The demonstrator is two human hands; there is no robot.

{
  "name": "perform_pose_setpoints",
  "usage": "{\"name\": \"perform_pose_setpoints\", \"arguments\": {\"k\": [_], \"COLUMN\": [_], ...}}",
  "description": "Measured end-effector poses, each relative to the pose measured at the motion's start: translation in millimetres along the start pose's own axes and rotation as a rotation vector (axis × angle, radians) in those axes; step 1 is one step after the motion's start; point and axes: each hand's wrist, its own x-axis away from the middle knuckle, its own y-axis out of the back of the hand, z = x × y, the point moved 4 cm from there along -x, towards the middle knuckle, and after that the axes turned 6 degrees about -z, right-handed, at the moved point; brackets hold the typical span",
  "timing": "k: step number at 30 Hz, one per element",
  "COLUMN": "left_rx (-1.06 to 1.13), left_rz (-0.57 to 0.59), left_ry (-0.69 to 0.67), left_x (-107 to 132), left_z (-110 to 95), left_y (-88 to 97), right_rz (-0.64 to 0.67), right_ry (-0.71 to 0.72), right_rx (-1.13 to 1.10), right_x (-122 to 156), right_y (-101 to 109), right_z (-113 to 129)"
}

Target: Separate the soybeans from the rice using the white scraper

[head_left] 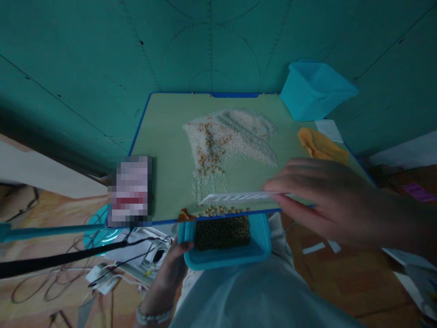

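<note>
My right hand [307, 191] pinches a thin white slotted strip, like a wide comb [239, 197], held along the table's near edge. Just in front of the strip, pale round beans [218, 211] lie in a row at that edge. My left hand [175, 258] grips the left end of a blue plastic container [225, 264], which sits under the edge above my lap. Darker-looking round beans [221, 233] fill part of it. Beyond the strip, white rice-like grains [239, 136] spread over the table, with tan beans [209, 157] scattered on their left part.
A blue bin [303, 98] stands at the table's back right corner. An orange cloth [322, 145] and a white paper [329, 130] lie on the right. A blurred-out box [131, 189] sits at the left edge. Cables [61, 273] cover the floor at left.
</note>
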Motion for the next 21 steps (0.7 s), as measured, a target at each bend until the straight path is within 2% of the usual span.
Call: {"name": "perform_pose_setpoints", "arguments": {"k": [2,4,7,9,12,15,18,21], "left_rx": [0.001,0.0,0.002,0.004,0.007,0.009,0.004,0.001], "left_rz": [0.019,0.043,0.068,0.078,0.08,0.063,0.04,0.039], "left_ry": [0.007,0.018,0.032,0.039,0.041,0.042,0.044,0.036], "left_x": [0,-2,-7,-9,-8,-6,-6,-5], "left_z": [1,4,8,10,10,9,8,8], "left_y": [-0.1,0.9,2.9,3.0,1.5,-0.4,-1.3,-1.3], "right_rz": [-0.026,-0.006,0.063,0.098,0.083,0.11,0.211,0.188], "right_ry": [-0.143,-0.371,-0.714,-0.89,-1.018,-1.078,-1.084,-1.048], "right_rx": [-0.047,-0.152,-0.373,-0.507,-0.637,-0.715,-0.756,-0.742], "right_x": [5,15,34,46,58,63,65,59], "right_y": [7,10,2,-6,-17,-26,-34,-35], "right_z": [-16,-38,-74,-91,-105,-105,-100,-98]}}
